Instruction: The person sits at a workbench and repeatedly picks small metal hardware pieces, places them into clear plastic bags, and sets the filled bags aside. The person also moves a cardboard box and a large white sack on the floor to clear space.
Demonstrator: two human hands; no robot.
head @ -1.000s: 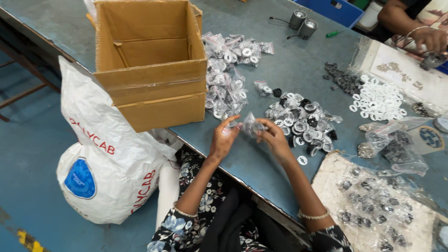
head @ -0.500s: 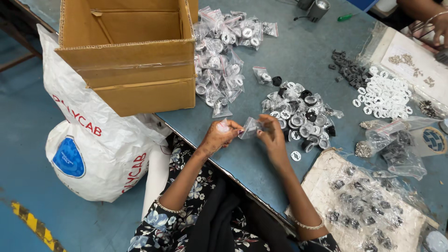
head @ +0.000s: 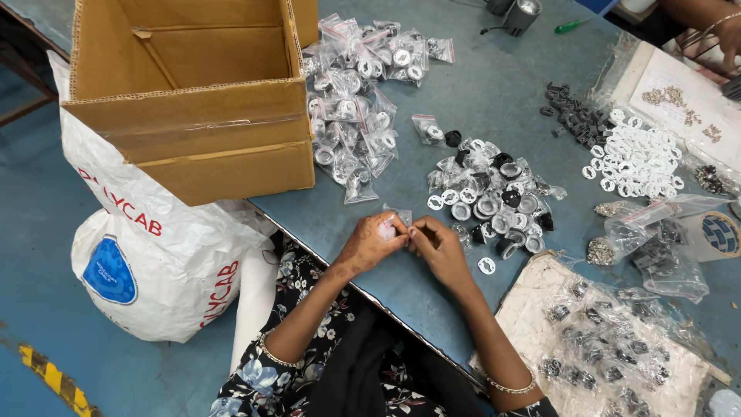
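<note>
My left hand (head: pixel 373 244) and my right hand (head: pixel 438 245) meet fingertip to fingertip over the near edge of the blue-grey table (head: pixel 478 69). Together they pinch a small clear plastic bag (head: pixel 398 218) that shows between the fingers. Just beyond my right hand lies a loose heap of black, white and metal ring parts (head: pixel 494 202). Further left is a pile of filled small clear bags (head: pixel 356 96), beside an open cardboard box (head: pixel 189 85).
A white printed sack (head: pixel 154 247) stands on the floor under the box. White rings (head: pixel 637 158) and black parts (head: pixel 575 117) lie at the right. A clear sheet with metal pieces (head: pixel 602 347) covers the near right. Another person's hand (head: pixel 714 35) is at the top right.
My hands have drawn closer together, closing on the small bag, and it is now mostly hidden between my fingers. The camera has come nearer to the table.
</note>
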